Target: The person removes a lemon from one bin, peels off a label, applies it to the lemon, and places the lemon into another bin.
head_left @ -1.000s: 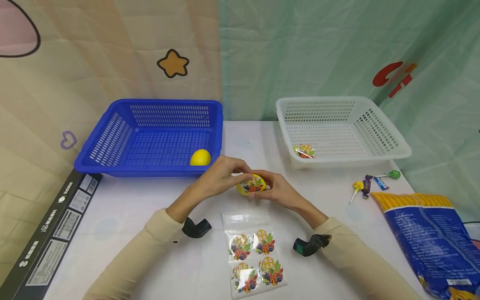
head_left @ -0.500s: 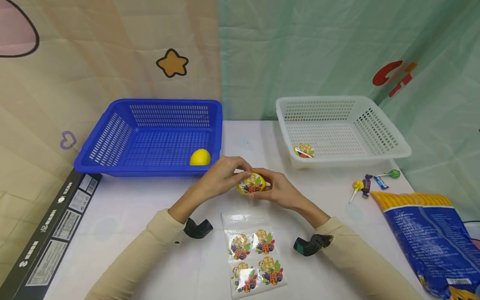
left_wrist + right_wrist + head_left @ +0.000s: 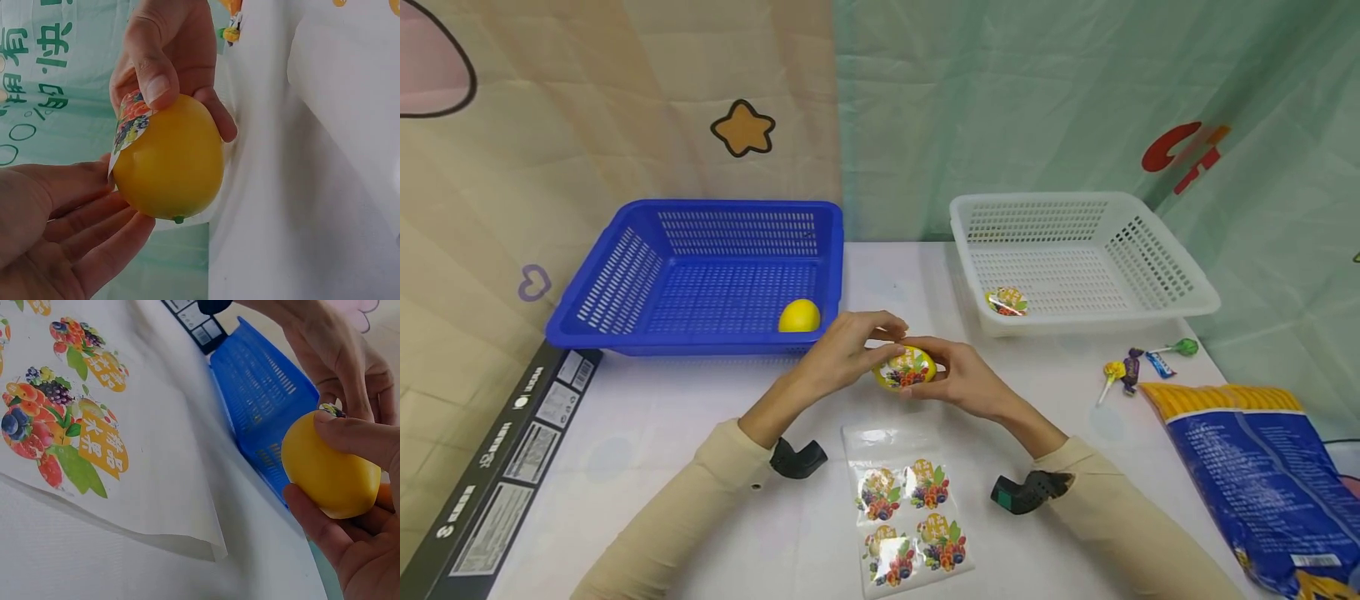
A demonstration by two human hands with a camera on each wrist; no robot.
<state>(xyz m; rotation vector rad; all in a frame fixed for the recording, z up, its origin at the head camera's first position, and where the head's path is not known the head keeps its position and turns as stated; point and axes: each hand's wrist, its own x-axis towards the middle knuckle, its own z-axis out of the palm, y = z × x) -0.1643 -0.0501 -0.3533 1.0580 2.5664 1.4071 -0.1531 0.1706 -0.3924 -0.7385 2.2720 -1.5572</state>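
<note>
A smooth yellow fruit (image 3: 884, 386) with a green nub at one end is held above the table, between both hands. My right hand (image 3: 966, 379) grips it from the right, thumb in front and fingers behind. On the fruit's near face lies a fruit-print sticker (image 3: 910, 367); its left edge stands off the skin in the left wrist view (image 3: 131, 122). The right thumb (image 3: 161, 87) presses the sticker's other side. My left hand (image 3: 842, 354) has its thumb at the loose edge and seems to pinch it, its other fingers (image 3: 119, 250) reaching behind the fruit.
A sheet of several stickers (image 3: 910, 508) lies in front. The blue basket (image 3: 700, 340) holds another yellow fruit (image 3: 799, 317); the white basket (image 3: 1097, 318) holds a stickered one (image 3: 1006, 302). Right are wrapped candies (image 3: 1131, 371) and a blue bag (image 3: 1262, 475); left, a black box (image 3: 497, 467).
The fruit has turned slightly and shifted a little right with the right hand. The left fingers have lifted slightly above it, while the left thumb remains at the sticker.
</note>
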